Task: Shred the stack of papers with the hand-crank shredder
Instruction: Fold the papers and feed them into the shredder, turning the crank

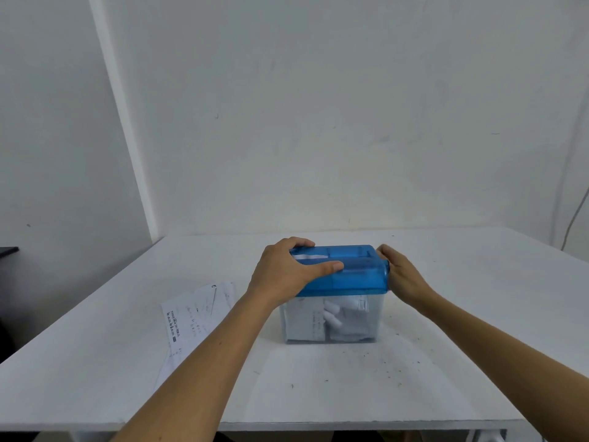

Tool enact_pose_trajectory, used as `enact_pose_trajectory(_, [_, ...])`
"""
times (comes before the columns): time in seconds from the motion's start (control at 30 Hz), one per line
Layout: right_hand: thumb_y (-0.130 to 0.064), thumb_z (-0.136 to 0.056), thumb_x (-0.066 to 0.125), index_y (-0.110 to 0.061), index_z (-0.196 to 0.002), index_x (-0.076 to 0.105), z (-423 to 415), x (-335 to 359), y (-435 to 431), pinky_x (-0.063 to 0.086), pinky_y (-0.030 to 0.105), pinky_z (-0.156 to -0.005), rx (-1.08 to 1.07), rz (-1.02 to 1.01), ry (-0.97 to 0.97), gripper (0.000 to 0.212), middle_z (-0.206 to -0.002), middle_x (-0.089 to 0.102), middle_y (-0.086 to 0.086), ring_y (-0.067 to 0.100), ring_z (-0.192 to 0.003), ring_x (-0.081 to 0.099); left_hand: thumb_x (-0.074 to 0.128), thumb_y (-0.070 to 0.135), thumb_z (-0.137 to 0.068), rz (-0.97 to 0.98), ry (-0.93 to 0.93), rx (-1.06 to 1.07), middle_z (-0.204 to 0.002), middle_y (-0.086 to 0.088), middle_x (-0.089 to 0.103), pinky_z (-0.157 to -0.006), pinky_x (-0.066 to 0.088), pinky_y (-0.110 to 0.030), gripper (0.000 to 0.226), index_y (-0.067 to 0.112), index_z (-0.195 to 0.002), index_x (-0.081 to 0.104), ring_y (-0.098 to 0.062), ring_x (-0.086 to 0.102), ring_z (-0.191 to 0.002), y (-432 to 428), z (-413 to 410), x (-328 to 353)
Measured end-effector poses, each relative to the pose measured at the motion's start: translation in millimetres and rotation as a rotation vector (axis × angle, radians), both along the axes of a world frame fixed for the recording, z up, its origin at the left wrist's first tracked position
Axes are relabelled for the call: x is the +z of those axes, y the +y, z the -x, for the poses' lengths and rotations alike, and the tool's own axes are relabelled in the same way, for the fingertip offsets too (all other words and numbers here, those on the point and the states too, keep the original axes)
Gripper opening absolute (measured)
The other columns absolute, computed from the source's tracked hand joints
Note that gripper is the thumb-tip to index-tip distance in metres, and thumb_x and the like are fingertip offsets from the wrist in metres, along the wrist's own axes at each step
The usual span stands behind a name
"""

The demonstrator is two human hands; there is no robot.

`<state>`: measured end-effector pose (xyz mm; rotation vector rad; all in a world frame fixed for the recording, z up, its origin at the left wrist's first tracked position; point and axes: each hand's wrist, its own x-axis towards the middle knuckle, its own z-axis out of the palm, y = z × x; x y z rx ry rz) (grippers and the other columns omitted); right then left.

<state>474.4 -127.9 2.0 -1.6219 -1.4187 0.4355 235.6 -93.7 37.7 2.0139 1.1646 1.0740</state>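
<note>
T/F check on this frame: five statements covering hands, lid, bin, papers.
1. The left hand grips the blue lid. True.
2. The right hand lies flat on the table. False: it is raised at the lid's right end; what it holds is hidden.
3. The papers lie to the right of the clear bin. False: they lie on the table to its left.
4. The clear bin already holds paper. True.
5. The blue lid is off the bin. False: it sits on top of it.
</note>
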Motion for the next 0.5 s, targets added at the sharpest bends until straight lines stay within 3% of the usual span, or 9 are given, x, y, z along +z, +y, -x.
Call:
enact_pose_trajectory(0.07, [-0.018, -0.107, 0.036, -0.010, -0.104, 0.055, -1, -8, -9, 0.060, 0.033, -0.069, -0.003, 0.065, 0.020, 0.021, -0.098, 0.066, 0.008, 0.024, -0.085, 0.067, 0.070, 0.088, -0.041, -0.007, 0.003, -0.002, -0.116, 0.020, 0.061, -0.091, 0.052, -0.026, 0.092, 0.035, -0.116, 0.064, -0.003, 0.057, -0.107, 0, 0, 0])
enact_pose_trajectory(0.17, [-0.023, -0.107, 0.038, -0.010, -0.113, 0.058, -1, -14, -28, 0.059, 0.030, -0.070, 0.033, 0.166, 0.073, 0.025, -0.101, 0.069, 0.008, 0.023, -0.082, 0.068, 0.066, 0.091, -0.039, -0.010, 0.016, -0.002, -0.117, 0.020, 0.060, -0.092, 0.051, -0.027, 0.096, 0.035, -0.117, 0.063, -0.003, 0.056, -0.108, 0, 0, 0])
enact_pose_trajectory(0.27, [-0.022, -0.106, 0.040, -0.008, -0.107, 0.060, -5, -8, -49, 0.059, 0.036, -0.077, 0.109, 0.265, 0.134, 0.024, -0.100, 0.069, 0.012, 0.020, -0.073, 0.067, 0.062, 0.097, -0.034, -0.015, 0.030, 0.002, -0.117, 0.021, 0.059, -0.090, 0.052, -0.027, 0.101, 0.037, -0.116, 0.063, -0.003, 0.056, -0.107, -1, 0, 1])
enact_pose_trajectory(0.33, [-0.029, -0.097, 0.053, -0.008, -0.102, 0.061, -9, 1, -64, 0.058, 0.037, -0.076, 0.201, 0.325, 0.193, 0.023, -0.098, 0.069, 0.013, 0.019, -0.071, 0.066, 0.060, 0.099, -0.031, -0.009, 0.046, 0.006, -0.118, 0.021, 0.058, -0.090, 0.053, -0.029, 0.105, 0.039, -0.116, 0.062, -0.003, 0.056, -0.107, -2, 0, 2])
enact_pose_trajectory(0.4, [-0.035, -0.082, 0.065, -0.009, -0.100, 0.060, -13, 11, -79, 0.057, 0.030, -0.070, 0.285, 0.381, 0.088, 0.032, -0.094, 0.068, 0.010, 0.016, -0.072, 0.066, 0.059, 0.100, -0.030, -0.010, 0.051, 0.004, -0.118, 0.021, 0.058, -0.091, 0.053, -0.030, 0.107, 0.039, -0.117, 0.062, -0.004, 0.056, -0.108, -3, 1, 3])
enact_pose_trajectory(0.5, [-0.025, -0.084, 0.076, -0.014, -0.094, 0.062, -16, 29, -96, 0.058, 0.031, -0.069, 0.308, 0.329, -0.226, 0.020, -0.083, 0.070, 0.004, 0.016, -0.071, 0.068, 0.063, 0.096, -0.034, -0.010, 0.053, 0.005, -0.117, 0.021, 0.059, -0.090, 0.053, -0.029, 0.101, 0.038, -0.117, 0.063, -0.002, 0.056, -0.106, -4, 1, 4])
